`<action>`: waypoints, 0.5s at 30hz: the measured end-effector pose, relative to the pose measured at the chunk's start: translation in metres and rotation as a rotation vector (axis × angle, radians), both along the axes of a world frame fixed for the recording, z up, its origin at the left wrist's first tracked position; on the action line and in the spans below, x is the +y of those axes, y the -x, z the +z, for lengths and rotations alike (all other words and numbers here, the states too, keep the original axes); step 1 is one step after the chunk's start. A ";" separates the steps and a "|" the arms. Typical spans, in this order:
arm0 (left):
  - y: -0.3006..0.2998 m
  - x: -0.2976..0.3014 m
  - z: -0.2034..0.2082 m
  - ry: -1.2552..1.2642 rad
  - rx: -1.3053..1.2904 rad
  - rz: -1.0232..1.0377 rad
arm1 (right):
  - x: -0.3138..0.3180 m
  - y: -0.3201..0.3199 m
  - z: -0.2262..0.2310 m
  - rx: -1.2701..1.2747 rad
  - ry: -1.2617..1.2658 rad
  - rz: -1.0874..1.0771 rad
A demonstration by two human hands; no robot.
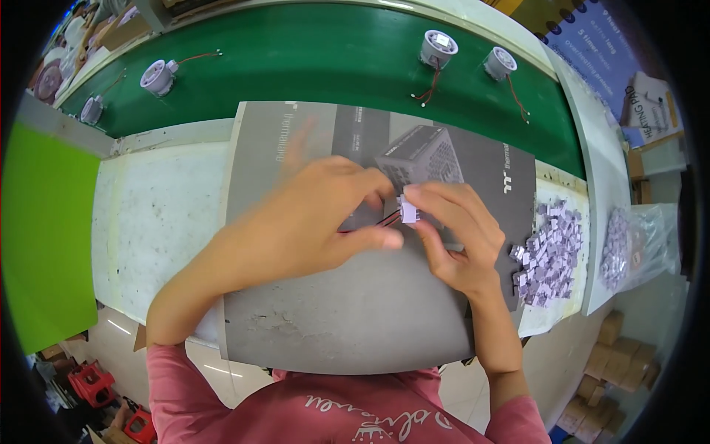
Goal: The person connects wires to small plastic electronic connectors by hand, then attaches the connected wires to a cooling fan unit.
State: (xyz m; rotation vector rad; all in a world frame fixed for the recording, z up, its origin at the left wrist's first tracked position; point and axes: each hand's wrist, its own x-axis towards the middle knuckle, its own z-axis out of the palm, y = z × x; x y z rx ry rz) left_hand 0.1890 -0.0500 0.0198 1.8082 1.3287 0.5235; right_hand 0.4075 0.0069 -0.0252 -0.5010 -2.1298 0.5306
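Note:
Between the thumb and fingertips of my right hand [462, 229] is a small white plug connector [408, 210] with metal pins along its side. Red and black wires [388, 219] run from it toward my left hand [318, 211], which is slightly blurred. My left thumb and forefinger are apart, just left of the connector; its other fingers are partly hidden, and the far end of the wires is out of sight behind it. Both hands are above a grey printed cardboard sheet [355, 311] laid across the worktop.
A pile of small white connectors [549, 255] lies to the right of the sheet. Beyond it, a green conveyor belt [318, 66] carries several round white fan-like units [438, 48] with wires. A clear plastic bag [643, 237] hangs at the right; a bright green panel [52, 237] stands left.

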 end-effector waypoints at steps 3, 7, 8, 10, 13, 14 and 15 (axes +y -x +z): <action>0.002 -0.016 -0.010 -0.448 0.304 0.010 | 0.001 0.000 -0.001 -0.006 0.073 -0.014; -0.008 -0.017 -0.007 -0.200 0.471 -0.065 | 0.004 -0.002 -0.002 -0.021 0.104 0.027; -0.010 -0.016 -0.008 -0.146 0.486 -0.036 | 0.005 -0.004 -0.002 -0.043 0.111 0.047; -0.009 -0.012 -0.019 -0.258 0.539 0.038 | 0.006 -0.004 -0.002 -0.108 0.112 0.057; -0.012 -0.010 -0.037 -0.454 0.582 0.131 | 0.003 -0.001 -0.006 -0.188 0.149 0.068; -0.014 -0.011 -0.039 -0.532 0.576 0.154 | 0.002 0.002 -0.009 -0.202 0.188 0.077; -0.016 -0.012 -0.039 -0.532 0.575 0.154 | 0.000 0.005 -0.011 -0.203 0.188 0.077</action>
